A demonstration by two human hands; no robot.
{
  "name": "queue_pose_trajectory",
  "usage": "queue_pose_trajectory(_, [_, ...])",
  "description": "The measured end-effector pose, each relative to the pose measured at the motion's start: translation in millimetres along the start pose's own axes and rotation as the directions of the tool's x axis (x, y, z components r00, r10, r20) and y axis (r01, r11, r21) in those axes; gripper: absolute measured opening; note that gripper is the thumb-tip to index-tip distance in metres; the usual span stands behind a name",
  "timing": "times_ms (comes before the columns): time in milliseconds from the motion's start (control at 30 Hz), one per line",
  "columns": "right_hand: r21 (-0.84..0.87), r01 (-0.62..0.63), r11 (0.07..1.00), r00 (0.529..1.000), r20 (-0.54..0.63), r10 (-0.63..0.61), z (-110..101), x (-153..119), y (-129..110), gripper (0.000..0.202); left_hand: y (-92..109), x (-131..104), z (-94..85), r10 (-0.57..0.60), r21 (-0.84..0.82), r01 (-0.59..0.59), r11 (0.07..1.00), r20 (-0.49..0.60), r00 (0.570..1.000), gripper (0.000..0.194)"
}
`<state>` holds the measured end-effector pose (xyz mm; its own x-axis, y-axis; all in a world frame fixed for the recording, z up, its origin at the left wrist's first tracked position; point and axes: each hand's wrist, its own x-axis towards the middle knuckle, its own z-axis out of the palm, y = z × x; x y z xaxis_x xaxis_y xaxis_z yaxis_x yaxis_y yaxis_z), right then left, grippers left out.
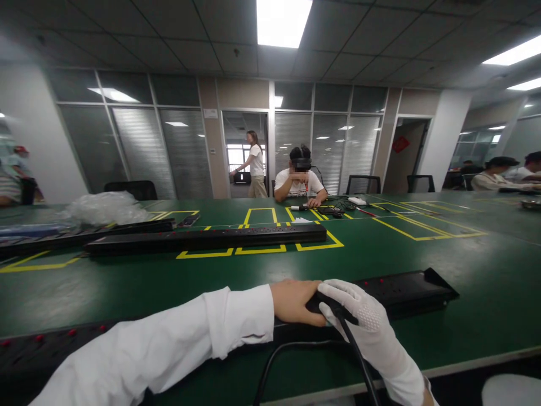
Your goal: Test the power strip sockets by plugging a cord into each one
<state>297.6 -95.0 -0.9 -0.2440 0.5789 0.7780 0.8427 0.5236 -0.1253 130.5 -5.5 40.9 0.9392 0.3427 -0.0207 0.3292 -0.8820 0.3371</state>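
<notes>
A long black power strip (393, 287) with red switches lies along the near side of the green table. My left hand (298, 301), bare below a white sleeve, is closed over the middle of the strip. Its thumb and fingertips reach the black plug (337, 307). Wearing a white dotted glove, my right hand (363, 310) grips this plug against the strip. From the plug a thick black cable (358, 355) runs down towards the table's front edge. The plug's front end and the socket under it are hidden by my hands.
Another long black power strip (211, 239) lies farther back across yellow tape outlines. Clear plastic wrap (103, 208) is heaped at the back left. Across the table a person (300, 180) sits by tangled black cables (338, 207); another person (254, 163) stands near the doorway.
</notes>
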Motion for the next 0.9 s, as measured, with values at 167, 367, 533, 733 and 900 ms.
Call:
queue_pose_trajectory(167, [-0.05,0.083,0.995,0.996,0.022,-0.082,-4,-2,5,0.036,-2,0,0.7,0.013,-0.007,-0.013,1.0,-0.017,1.0,0.065])
queue_pose_trajectory(367, [-0.037,0.067,0.997,0.998,0.024,-0.066,-2,-3,7,0.036,-2,0,1.4,-0.005,-0.003,0.005,1.0,-0.015,1.0,0.065])
queue_pose_trajectory(533, [0.077,0.011,0.997,1.0,-0.006,-0.011,7,-5,10,0.038,-6,2,3.9,0.018,0.007,-0.018,1.0,-0.026,0.999,0.07])
queue_pose_trajectory(733, [0.109,-0.023,0.994,0.999,-0.04,0.028,6,-4,5,0.034,-8,2,5.5,0.035,0.025,-0.034,0.999,-0.032,0.999,0.068])
queue_pose_trajectory(900, [0.007,0.029,1.0,1.0,-0.011,-0.029,-2,-1,1,0.034,-4,1,2.4,0.01,0.016,-0.01,1.0,-0.026,1.0,0.066])
